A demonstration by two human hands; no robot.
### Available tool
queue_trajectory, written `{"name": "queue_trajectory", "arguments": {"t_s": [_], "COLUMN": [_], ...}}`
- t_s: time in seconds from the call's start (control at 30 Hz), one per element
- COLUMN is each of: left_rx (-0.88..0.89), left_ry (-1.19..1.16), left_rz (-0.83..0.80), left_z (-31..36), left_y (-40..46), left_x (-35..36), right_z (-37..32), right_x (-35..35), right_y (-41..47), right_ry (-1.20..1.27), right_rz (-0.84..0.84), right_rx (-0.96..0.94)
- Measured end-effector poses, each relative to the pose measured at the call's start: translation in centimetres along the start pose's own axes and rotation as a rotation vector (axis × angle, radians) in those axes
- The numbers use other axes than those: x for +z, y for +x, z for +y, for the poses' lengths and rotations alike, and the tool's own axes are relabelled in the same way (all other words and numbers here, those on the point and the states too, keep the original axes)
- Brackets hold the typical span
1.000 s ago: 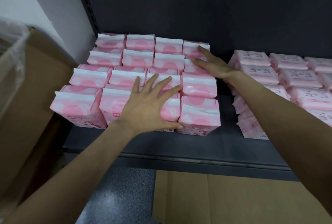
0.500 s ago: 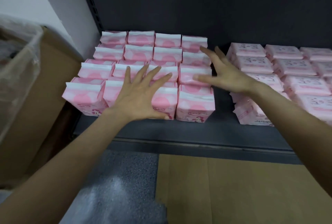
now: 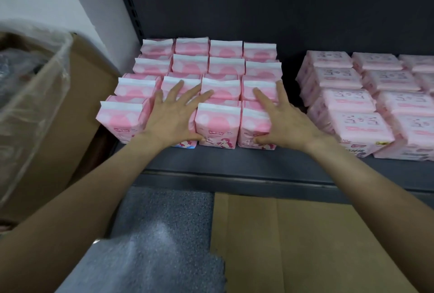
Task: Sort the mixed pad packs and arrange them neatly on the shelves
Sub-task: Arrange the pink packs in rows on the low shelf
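Several upright pink pad packs with white tops (image 3: 217,123) stand in tidy rows on the left part of the dark shelf (image 3: 234,163). My left hand (image 3: 173,116) lies flat with spread fingers over the second pack of the front row, thumb against the pack's front. My right hand (image 3: 281,119) rests with straight fingers on the front right pack, thumb at its lower front. A second group of flat, paler pink pad packs (image 3: 347,105) is stacked in rows on the right part of the shelf.
A cardboard box lined with clear plastic (image 3: 40,95) stands to the left of the shelf. Flat cardboard (image 3: 317,241) lies on the speckled grey floor (image 3: 159,222) below. The shelf's upright post (image 3: 126,1) and a white wall are at the left.
My right hand came from the gap beside the right column onto the front right pack. My left hand stayed on the front row. The view pulled back and up a little.
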State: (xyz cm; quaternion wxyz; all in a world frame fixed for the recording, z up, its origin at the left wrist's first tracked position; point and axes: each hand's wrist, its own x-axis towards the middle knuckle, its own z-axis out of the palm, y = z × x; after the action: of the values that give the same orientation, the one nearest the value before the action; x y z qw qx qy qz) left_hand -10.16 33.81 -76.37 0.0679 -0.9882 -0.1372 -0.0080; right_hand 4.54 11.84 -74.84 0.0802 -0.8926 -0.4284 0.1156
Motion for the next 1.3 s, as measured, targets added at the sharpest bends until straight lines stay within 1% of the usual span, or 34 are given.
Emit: {"name": "queue_trajectory", "arguments": {"t_s": [0.07, 0.13, 0.2, 0.27, 0.37, 0.4, 0.47, 0.53, 0.57, 0.67, 0.77, 0.87, 0.97, 1.03, 1.17, 1.3], "left_rx": [-0.01, -0.023, -0.022, 0.0, 0.056, 0.044, -0.071, -0.221, -0.262, -0.302, -0.263, -0.243, -0.254, -0.266, -0.305, -0.293], "left_ry": [-0.011, -0.02, -0.014, 0.009, 0.063, 0.039, -0.051, -0.119, -0.143, -0.184, -0.138, -0.135, -0.148, -0.142, -0.144, -0.103], "left_rz": [-0.018, -0.046, -0.077, -0.095, -0.006, 0.039, 0.098, 0.092, 0.087, 0.045, 0.023, 0.04, -0.002, -0.013, 0.064, 0.006], "left_z": [0.4, 0.7, 0.8, 0.8, -0.4, -1.3, -4.0, -6.6, -7.4, -8.1, -7.5, -7.1, -7.1, -6.9, -6.7, -6.6], "left_y": [0.3, 0.4, 0.5, 0.2, -2.0, -3.0, -5.3, -6.9, -7.3, -6.1, -4.9, -5.0, -4.9, -4.7, -4.9, -5.0], "left_x": [-0.2, -0.5, -0.7, -1.1, -1.7, -1.7, -1.0, 0.0, 0.4, 0.2, -0.1, 0.4, 0.4, 0.1, 0.3, -0.1], "right_z": [-0.5, -0.9, -1.0, -1.4, -2.8, -3.3, -4.3, -5.0, -5.1, -5.2, -5.0, -5.0, -5.1, -5.0, -4.6, -4.6], "right_x": [0.1, 0.1, 0.0, -0.3, -0.1, 0.3, 1.3, 2.3, 2.7, 3.4, 3.7, 3.8, 3.8, 3.8, 3.3, 3.2], "right_y": [0.3, 0.3, -0.1, -0.8, -1.9, -2.0, -1.8, -1.2, -0.8, 0.0, 0.4, 0.5, 0.7, 1.0, 1.7, 1.9], "right_ry": [-0.012, -0.013, -0.086, -0.154, -0.231, -0.257, -0.291, -0.314, -0.324, -0.33, -0.334, -0.321, -0.292, -0.263, -0.229, -0.242], "right_rz": [0.027, 0.018, 0.023, 0.062, 0.148, 0.185, 0.251, 0.262, 0.259, 0.279, 0.324, 0.333, 0.331, 0.317, 0.296, 0.274], "right_rx": [0.017, 0.046, 0.056, 0.023, -0.074, -0.107, -0.159, -0.17, -0.165, -0.141, -0.15, -0.154, -0.169, -0.219, -0.371, -0.397]}}
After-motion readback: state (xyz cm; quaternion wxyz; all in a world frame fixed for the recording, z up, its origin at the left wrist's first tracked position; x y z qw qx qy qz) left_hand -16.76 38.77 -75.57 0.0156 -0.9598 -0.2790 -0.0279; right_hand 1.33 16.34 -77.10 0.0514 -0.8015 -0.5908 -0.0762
